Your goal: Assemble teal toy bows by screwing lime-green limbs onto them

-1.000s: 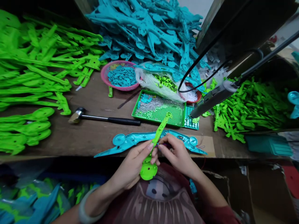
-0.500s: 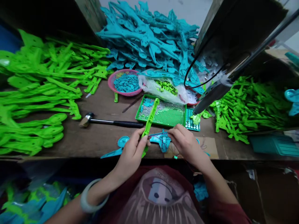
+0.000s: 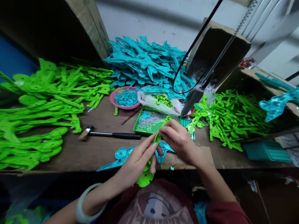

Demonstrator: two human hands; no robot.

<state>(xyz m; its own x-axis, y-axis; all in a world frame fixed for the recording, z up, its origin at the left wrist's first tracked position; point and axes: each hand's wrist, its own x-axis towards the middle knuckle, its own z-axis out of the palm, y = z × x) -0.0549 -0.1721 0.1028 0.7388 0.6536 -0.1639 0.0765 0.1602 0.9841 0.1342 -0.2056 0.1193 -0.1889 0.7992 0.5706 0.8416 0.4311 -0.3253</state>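
Note:
A long, narrow lime-green plastic part (image 3: 145,178) is in my left hand (image 3: 137,158), tilted, its rounded end towards me. My right hand (image 3: 179,141) is closed at the upper stretch of this part, fingertips pinched together; what lies between them is hidden. Under both hands a blue plastic part (image 3: 121,156) lies on the bench, partly covered. Thin dark and red wires trail from beneath my right hand, with a small green connector (image 3: 172,168) by the bench's front edge.
A hammer (image 3: 112,134) lies left of a green perforated tray (image 3: 149,130) of small metal pieces. Behind stand a pink bowl (image 3: 125,107) and a plastic bag (image 3: 147,101). Green parts (image 3: 46,102) pile up left and right, blue parts (image 3: 144,62) at the back. A grey tool (image 3: 192,99) hangs over the right.
My right hand has moved left from the wires over the blue part to the green part. The green part has turned, its wide rounded end now showing below my left hand. The camera view has tilted up.

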